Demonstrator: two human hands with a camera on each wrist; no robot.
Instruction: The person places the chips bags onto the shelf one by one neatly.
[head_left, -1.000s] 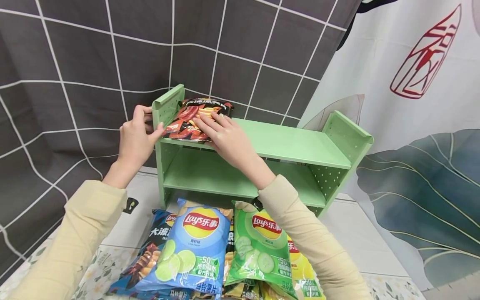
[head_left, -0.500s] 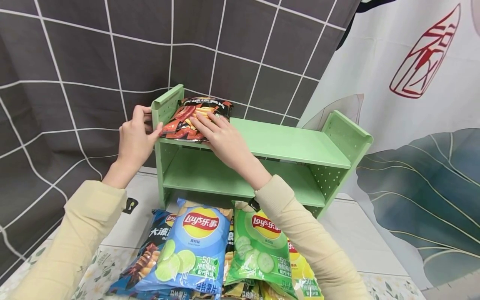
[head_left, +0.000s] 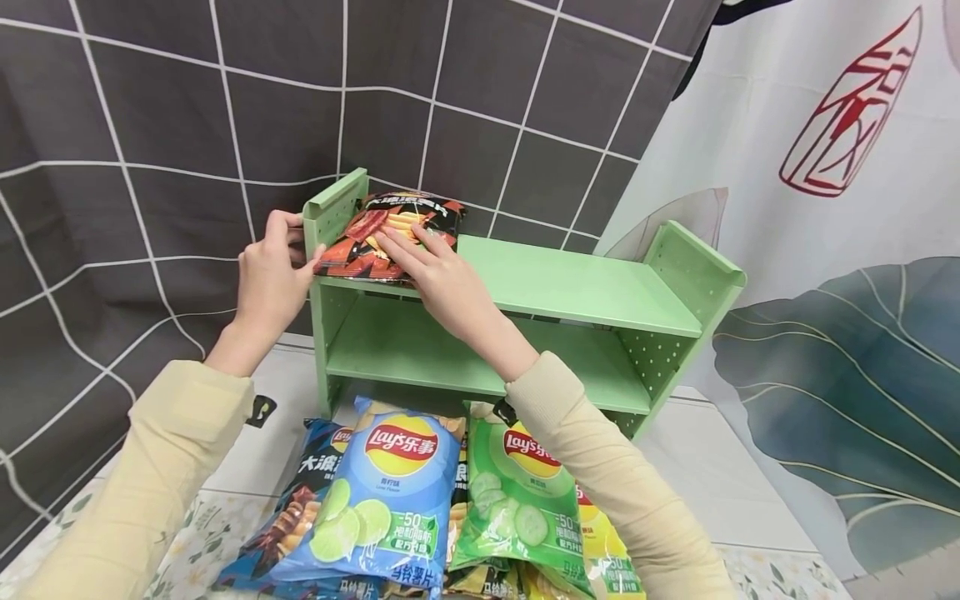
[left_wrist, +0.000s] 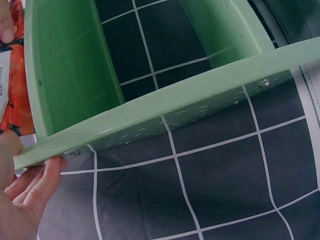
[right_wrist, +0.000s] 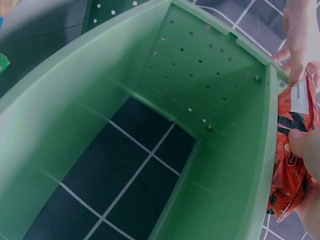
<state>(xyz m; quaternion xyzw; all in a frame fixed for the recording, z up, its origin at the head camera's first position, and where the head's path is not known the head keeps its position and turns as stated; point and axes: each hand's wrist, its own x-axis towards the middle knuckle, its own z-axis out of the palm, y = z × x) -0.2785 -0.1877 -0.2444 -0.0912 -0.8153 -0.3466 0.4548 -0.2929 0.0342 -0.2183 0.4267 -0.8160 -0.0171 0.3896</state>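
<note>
Dark gridded curtain [head_left: 570, 67] all across the far side, and in front of it the green shelf unit [head_left: 577, 283], two tiers, standing on the pale table [head_left: 735, 475]. On its upper tier, at the far left end, there's the red-and-black chip bag [head_left: 375, 221], lying flat beside the left end panel.

Down at the near side, a heap of packets: the lime-printed blue bag [head_left: 375, 500] overlapping a dark-blue bag [head_left: 300, 508] to its left, the cucumber-printed green bag [head_left: 517, 492] right of it, and a yellow bag [head_left: 603, 542] peeking out under the right sleeve. Their contents are hidden inside the packaging.

To the hands! The right hand [head_left: 446, 283] lies on the red-and-black bag, fingers straight and slightly spread, pressing rather than clutching. The left hand [head_left: 273, 267] grips the left end panel, thumb at the near edge, fingers bent round behind; whether that thumb touches the bag's corner, I can't tell.

So this looks like the settling of the bag into its corner. The next move seems to call for lifting the fingers cleanly, without dragging the bag rightward.
</note>
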